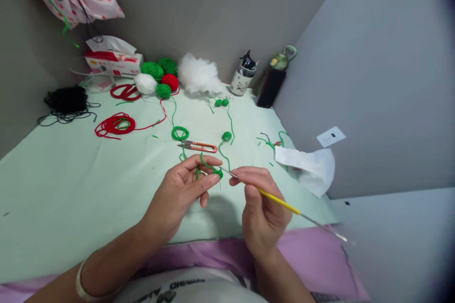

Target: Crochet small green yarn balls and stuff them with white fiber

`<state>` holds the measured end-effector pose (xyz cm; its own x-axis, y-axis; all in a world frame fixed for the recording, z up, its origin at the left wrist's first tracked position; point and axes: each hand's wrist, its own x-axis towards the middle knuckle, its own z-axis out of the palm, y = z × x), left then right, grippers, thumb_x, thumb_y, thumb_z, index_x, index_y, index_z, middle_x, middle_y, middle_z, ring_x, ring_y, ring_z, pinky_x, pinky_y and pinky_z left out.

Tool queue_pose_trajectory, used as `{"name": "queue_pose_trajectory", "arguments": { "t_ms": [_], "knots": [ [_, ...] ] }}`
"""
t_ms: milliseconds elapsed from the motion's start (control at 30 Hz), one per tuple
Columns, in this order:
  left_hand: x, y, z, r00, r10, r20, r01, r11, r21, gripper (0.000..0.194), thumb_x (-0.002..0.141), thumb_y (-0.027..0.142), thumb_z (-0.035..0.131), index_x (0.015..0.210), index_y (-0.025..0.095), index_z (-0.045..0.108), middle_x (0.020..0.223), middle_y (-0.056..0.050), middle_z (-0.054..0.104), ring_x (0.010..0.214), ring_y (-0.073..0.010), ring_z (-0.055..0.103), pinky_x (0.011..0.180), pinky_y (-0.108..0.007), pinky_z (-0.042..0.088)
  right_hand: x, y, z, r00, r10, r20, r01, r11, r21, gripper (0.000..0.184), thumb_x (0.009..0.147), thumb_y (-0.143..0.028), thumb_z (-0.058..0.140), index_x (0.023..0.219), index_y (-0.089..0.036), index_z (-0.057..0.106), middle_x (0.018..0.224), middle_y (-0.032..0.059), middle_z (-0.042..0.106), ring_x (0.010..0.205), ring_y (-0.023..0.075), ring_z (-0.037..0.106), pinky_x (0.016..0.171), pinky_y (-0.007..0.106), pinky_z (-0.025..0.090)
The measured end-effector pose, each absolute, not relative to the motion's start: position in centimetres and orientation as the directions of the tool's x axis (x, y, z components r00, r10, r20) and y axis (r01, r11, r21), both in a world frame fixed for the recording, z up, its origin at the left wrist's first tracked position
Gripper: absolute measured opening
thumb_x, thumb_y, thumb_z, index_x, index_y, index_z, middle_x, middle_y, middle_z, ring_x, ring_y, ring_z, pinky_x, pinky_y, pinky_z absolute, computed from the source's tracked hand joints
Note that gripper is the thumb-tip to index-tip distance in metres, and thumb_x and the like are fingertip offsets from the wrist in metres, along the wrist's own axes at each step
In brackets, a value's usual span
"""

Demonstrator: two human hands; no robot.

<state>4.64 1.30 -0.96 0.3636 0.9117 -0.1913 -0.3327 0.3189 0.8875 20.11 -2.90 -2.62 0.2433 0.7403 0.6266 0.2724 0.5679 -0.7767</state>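
Observation:
Between the thumb and fingers of my left hand (185, 184) is a small green crochet piece (219, 173), with green yarn looped over the fingers. My right hand (265, 208) grips a crochet hook (279, 200) by its yellow handle, like a pen. The hook's metal tip is at the green piece; whether it passes through a stitch I cannot tell. Just beyond my left hand lie orange thread snips (201, 147) and a coil of green yarn (180, 133). A small green crocheted ball (226, 137) with a yarn tail rests past my fingertips.
Along the back stand a tissue box (113, 64), yarn balls (152, 71), white stuffing (199, 75), a pen cup (243, 79), a phone (271, 87) and a bottle (282, 59). Red yarn (115, 124) and black yarn (66, 100) lie left. A white tissue (309, 165) and scraps lie right, by the partition.

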Motion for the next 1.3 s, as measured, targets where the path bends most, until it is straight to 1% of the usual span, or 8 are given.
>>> {"name": "queue_pose_trajectory", "arguments": {
  "t_ms": [100, 200, 400, 600, 733, 967, 1133, 1300],
  "knots": [
    [4.57, 1.31, -0.96, 0.383, 0.900, -0.207, -0.326, 0.341, 0.882, 0.016, 0.085, 0.029, 0.081, 0.100, 0.025, 0.078, 0.091, 0.004, 0.062, 0.050, 0.0002, 0.046, 0.048, -0.017, 0.037, 20.02, -3.13, -2.64, 0.216, 0.741, 0.636, 0.307, 0.567, -0.764, 0.027, 0.101, -0.015, 0.054, 0.110, -0.029, 0.075, 0.097, 0.0048, 0.075, 0.090, 0.0212, 0.069, 0.077, 0.040, 0.056],
    [4.53, 1.28, -1.09, 0.410, 0.886, -0.215, -0.303, 0.354, 0.885, 0.014, 0.087, 0.032, 0.079, 0.099, 0.024, 0.078, 0.092, 0.003, 0.063, 0.049, 0.0008, 0.043, 0.049, -0.017, 0.036, 19.84, -3.02, -2.68, 0.253, 0.755, 0.605, 0.238, 0.558, -0.795, 0.025, 0.102, -0.018, 0.054, 0.108, -0.029, 0.075, 0.097, 0.0042, 0.075, 0.083, 0.0192, 0.069, 0.073, 0.038, 0.057],
    [4.87, 1.34, -1.10, 0.414, 0.893, -0.179, -0.362, 0.342, 0.867, 0.009, 0.087, 0.030, 0.078, 0.091, 0.022, 0.076, 0.088, 0.004, 0.061, 0.047, -0.0009, 0.035, 0.052, -0.020, 0.046, 19.66, -2.66, -2.91, 0.303, 0.769, 0.563, 0.095, 0.563, -0.821, 0.023, 0.103, -0.021, 0.055, 0.107, -0.029, 0.076, 0.094, 0.0036, 0.074, 0.076, 0.0170, 0.069, 0.066, 0.035, 0.056],
    [4.80, 1.29, -1.13, 0.439, 0.878, -0.191, -0.355, 0.365, 0.861, 0.011, 0.090, 0.031, 0.075, 0.091, 0.021, 0.078, 0.059, 0.008, 0.045, 0.046, -0.0045, 0.030, 0.053, -0.020, 0.047, 20.01, -2.77, -2.92, 0.320, 0.834, 0.450, -0.022, 0.481, -0.876, 0.021, 0.103, -0.027, 0.055, 0.101, -0.025, 0.075, 0.094, 0.0041, 0.074, 0.074, 0.0164, 0.070, 0.068, 0.034, 0.058],
    [4.67, 1.18, -1.33, 0.435, 0.877, -0.205, -0.341, 0.371, 0.864, 0.013, 0.088, 0.033, 0.076, 0.091, 0.020, 0.079, 0.052, 0.009, 0.038, 0.046, -0.0061, 0.029, 0.052, -0.021, 0.045, 20.10, -2.88, -2.80, 0.312, 0.849, 0.427, -0.043, 0.461, -0.886, 0.021, 0.103, -0.028, 0.055, 0.100, -0.025, 0.075, 0.092, 0.0030, 0.073, 0.073, 0.0156, 0.069, 0.069, 0.033, 0.058],
    [4.69, 1.28, -1.43, 0.421, 0.881, -0.215, -0.318, 0.365, 0.875, 0.015, 0.087, 0.035, 0.077, 0.089, 0.020, 0.078, 0.059, 0.007, 0.047, 0.046, -0.0056, 0.030, 0.052, -0.022, 0.045, 20.14, -2.89, -2.84, 0.323, 0.842, 0.431, -0.036, 0.466, -0.884, 0.021, 0.103, -0.027, 0.054, 0.099, -0.024, 0.074, 0.092, 0.0039, 0.073, 0.074, 0.0157, 0.068, 0.069, 0.034, 0.057],
    [4.71, 1.25, -1.43, 0.415, 0.885, -0.210, -0.314, 0.356, 0.880, 0.014, 0.086, 0.034, 0.078, 0.087, 0.020, 0.078, 0.078, 0.004, 0.061, 0.047, -0.0029, 0.033, 0.052, -0.021, 0.044, 20.26, -2.92, -2.95, 0.304, 0.851, 0.427, -0.041, 0.460, -0.887, 0.021, 0.104, -0.026, 0.054, 0.100, -0.025, 0.074, 0.093, 0.0032, 0.073, 0.074, 0.0154, 0.068, 0.070, 0.034, 0.057],
    [4.59, 1.25, -1.51, 0.417, 0.885, -0.205, -0.296, 0.346, 0.890, 0.015, 0.087, 0.034, 0.077, 0.088, 0.020, 0.078, 0.081, 0.003, 0.064, 0.048, -0.0027, 0.035, 0.052, -0.021, 0.042, 20.19, -2.95, -2.95, 0.306, 0.833, 0.461, -0.013, 0.488, -0.873, 0.022, 0.104, -0.024, 0.053, 0.100, -0.025, 0.075, 0.092, 0.0033, 0.072, 0.076, 0.0159, 0.067, 0.070, 0.034, 0.055]
  ]
}}
